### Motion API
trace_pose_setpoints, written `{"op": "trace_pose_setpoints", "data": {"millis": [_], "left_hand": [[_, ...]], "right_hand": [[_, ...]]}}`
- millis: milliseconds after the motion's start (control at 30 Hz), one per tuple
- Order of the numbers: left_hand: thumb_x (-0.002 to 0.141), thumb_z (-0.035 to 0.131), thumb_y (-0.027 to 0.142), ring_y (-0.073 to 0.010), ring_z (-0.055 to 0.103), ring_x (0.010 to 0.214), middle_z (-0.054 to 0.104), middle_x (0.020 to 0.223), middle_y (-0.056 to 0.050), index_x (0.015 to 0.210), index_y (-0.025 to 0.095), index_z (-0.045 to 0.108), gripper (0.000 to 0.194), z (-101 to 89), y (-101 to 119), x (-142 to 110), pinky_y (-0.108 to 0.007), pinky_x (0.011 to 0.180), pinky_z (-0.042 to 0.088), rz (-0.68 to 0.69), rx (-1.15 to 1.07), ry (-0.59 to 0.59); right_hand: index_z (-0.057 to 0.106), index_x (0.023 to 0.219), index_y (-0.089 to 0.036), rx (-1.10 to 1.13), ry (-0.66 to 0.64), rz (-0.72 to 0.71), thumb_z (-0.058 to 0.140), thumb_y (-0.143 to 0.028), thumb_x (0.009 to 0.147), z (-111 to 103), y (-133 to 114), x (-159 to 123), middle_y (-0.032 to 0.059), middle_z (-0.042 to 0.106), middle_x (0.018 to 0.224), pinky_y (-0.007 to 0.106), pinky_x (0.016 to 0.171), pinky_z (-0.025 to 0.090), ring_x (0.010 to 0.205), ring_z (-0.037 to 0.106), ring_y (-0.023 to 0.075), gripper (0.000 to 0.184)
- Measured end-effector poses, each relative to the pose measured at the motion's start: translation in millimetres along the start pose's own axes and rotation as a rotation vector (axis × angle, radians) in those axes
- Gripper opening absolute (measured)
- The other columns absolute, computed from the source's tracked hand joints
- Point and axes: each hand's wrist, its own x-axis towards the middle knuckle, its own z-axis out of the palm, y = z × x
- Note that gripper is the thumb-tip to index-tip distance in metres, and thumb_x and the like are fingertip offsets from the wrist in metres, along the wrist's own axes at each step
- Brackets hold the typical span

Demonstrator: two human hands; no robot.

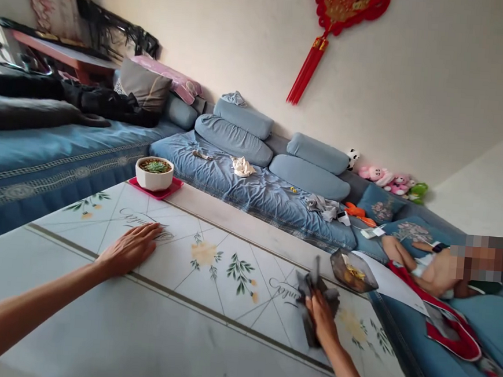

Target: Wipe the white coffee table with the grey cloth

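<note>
My left hand (130,248) lies flat with its fingers stretched out on the flowered table runner (223,267), on the left part of the table. To the right, my right hand (321,311) grips a dark grey cloth (305,326), which is bunched against the runner and partly blurred. Part of the cloth is hidden under my fingers. A white pot with a small succulent (154,173) stands on a red mat (175,190) beyond my left hand. Just past the cloth sits a dark see-through bowl (355,271) with yellowish things in it.
A blue sofa (218,171) with bolsters and scattered clothes runs along the wall behind the marble-look table (157,332). Another person (439,264) lies on the sofa at the right. Plush toys (378,175) sit on its back. A red tasselled ornament (348,4) hangs above.
</note>
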Motion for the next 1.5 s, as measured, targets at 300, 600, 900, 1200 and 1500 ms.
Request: {"op": "trace_pose_setpoints", "data": {"millis": [300, 600, 900, 1200, 1500], "left_hand": [[0.109, 0.033, 0.047, -0.0309, 0.046, 0.164, 0.051, 0.175, -0.012, 0.166, 0.019, 0.055, 0.067, -20.5, 13, 2, -0.051, 0.137, 0.036, -0.033, 0.006, -0.074], [0.109, 0.036, 0.046, -0.0325, 0.048, 0.162, 0.051, 0.175, -0.011, 0.165, 0.02, 0.057, 0.065, -13.5, 13, 0, -0.055, 0.138, 0.034, -0.039, -0.028, -0.032], [0.11, 0.031, 0.044, -0.0308, 0.046, 0.163, 0.052, 0.174, -0.013, 0.163, 0.016, 0.057, 0.065, -27.1, 24, 2, -0.05, 0.138, 0.035, -0.044, 0.009, -0.053], [0.111, 0.036, 0.045, -0.0327, 0.049, 0.162, 0.052, 0.175, -0.01, 0.165, 0.02, 0.057, 0.063, -16.4, 18, -1, -0.053, 0.138, 0.036, -0.037, -0.022, -0.012], [0.111, 0.037, 0.044, -0.0314, 0.05, 0.16, 0.054, 0.173, -0.01, 0.162, 0.022, 0.059, 0.06, -18.7, 20, -1, -0.052, 0.135, 0.038, -0.035, -0.019, -0.004]], "right_hand": [[0.074, 0.146, -0.019, 0.146, -0.263, -0.384, 0.055, -0.037, 0.109, 48, -244, 3, 0.0176, 0.062, 0.163, 0.051, 0.132, 0.039, 0.154, 0.053, 0.0331, 0.045], [0.073, 0.15, -0.038, 0.156, -0.193, -0.295, 0.052, -0.039, 0.106, 28, -75, -139, 0.0046, 0.059, 0.168, 0.058, 0.13, 0.049, 0.157, 0.054, 0.0328, 0.049], [0.075, 0.137, -0.01, 0.019, -0.212, -0.24, 0.044, -0.029, 0.111, 54, -230, 47, 0.0288, 0.07, 0.143, 0.057, 0.123, 0.045, 0.14, 0.063, 0.0406, 0.045], [0.066, 0.155, -0.019, 0.081, -0.318, -0.443, 0.051, -0.034, 0.116, 77, -229, 32, 0.0138, 0.052, 0.173, 0.05, 0.136, 0.035, 0.162, 0.045, 0.0306, 0.044], [0.062, 0.156, -0.023, -0.086, -0.244, -0.092, 0.067, -0.05, 0.112, 121, -201, 200, 0.015, 0.053, 0.169, 0.067, 0.128, 0.041, 0.155, 0.05, 0.0381, 0.052]]}}
